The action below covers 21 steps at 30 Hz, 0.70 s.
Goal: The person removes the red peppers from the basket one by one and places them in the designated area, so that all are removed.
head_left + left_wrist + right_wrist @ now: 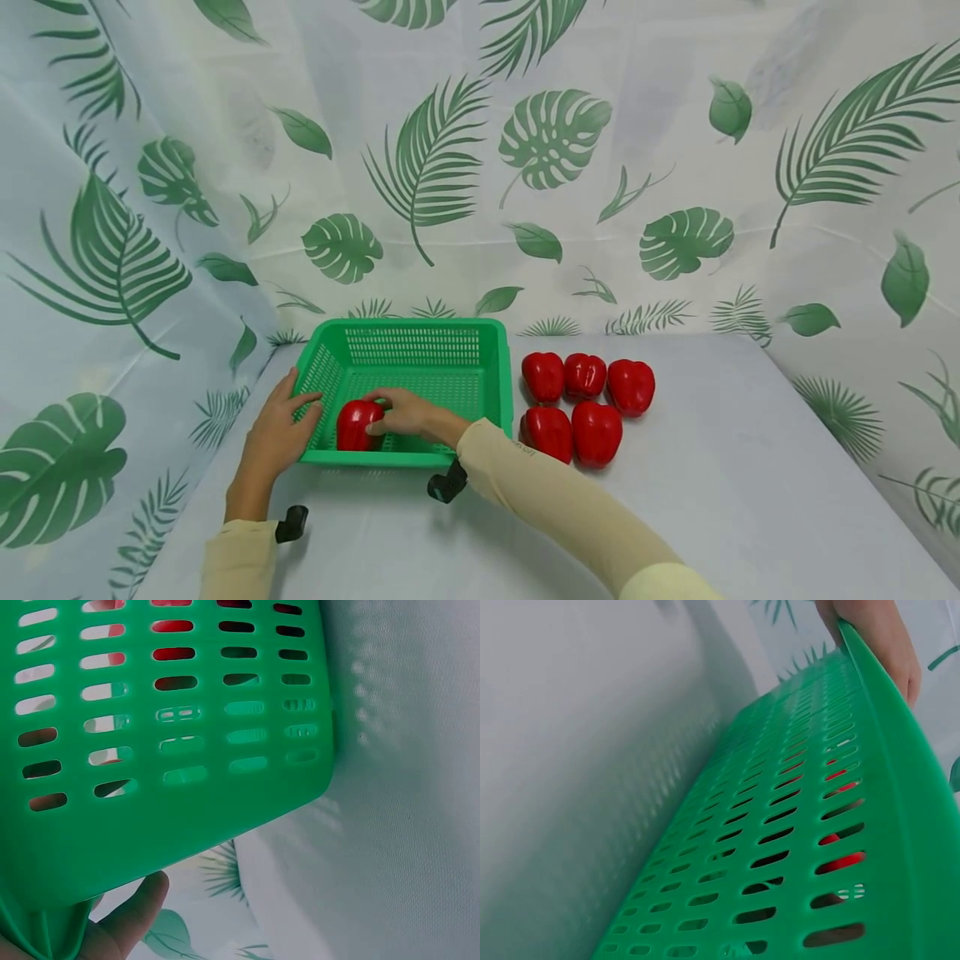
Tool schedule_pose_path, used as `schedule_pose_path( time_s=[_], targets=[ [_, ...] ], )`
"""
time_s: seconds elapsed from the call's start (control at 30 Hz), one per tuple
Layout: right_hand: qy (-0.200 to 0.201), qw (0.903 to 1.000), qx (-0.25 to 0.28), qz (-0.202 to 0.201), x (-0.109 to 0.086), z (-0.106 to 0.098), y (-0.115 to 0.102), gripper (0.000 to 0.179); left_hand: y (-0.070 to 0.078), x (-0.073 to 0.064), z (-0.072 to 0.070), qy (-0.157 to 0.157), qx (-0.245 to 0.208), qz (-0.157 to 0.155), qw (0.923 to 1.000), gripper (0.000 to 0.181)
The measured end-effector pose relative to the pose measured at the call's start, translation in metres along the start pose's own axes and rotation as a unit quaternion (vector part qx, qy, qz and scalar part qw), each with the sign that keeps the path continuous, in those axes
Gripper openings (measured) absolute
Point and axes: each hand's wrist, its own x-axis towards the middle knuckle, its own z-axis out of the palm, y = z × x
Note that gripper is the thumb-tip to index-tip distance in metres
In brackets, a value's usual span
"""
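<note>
A green plastic basket (408, 457) with slotted walls stands on the table. Inside it, near the front left, is a red bell pepper (357, 425). My right hand (405, 412) reaches over the front rim and grips this pepper from its right side, thumb and fingers around it. At the left rim, my left hand (281, 429) holds the basket, with one fingertip (154, 889) visible outside the wall in the left wrist view. Through the slots in the right wrist view, only bits of red show.
To the right of the basket, several red bell peppers (596, 433) sit close together on the white table (720, 483). Leaf-printed cloth (465, 183) hangs behind and at both sides. Black wrist cameras (447, 482) hang near the basket's front.
</note>
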Motion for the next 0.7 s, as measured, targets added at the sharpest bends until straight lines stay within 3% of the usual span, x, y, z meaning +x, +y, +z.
schedule_pose_path(
  time_s=[0.5,0.7],
  targets=[
    [0.023,0.9996,-0.017,-0.009,0.0006,0.0004,0.0004,0.050,-0.0012,0.0008,0.0006,0.000,-0.001,0.004,1.0000,0.044],
    [0.035,0.9993,-0.001,-0.013,0.0016,-0.0020,-0.0026,0.053,0.0010,0.0035,0.0012,0.000,0.002,0.000,1.0000,0.044]
  ],
)
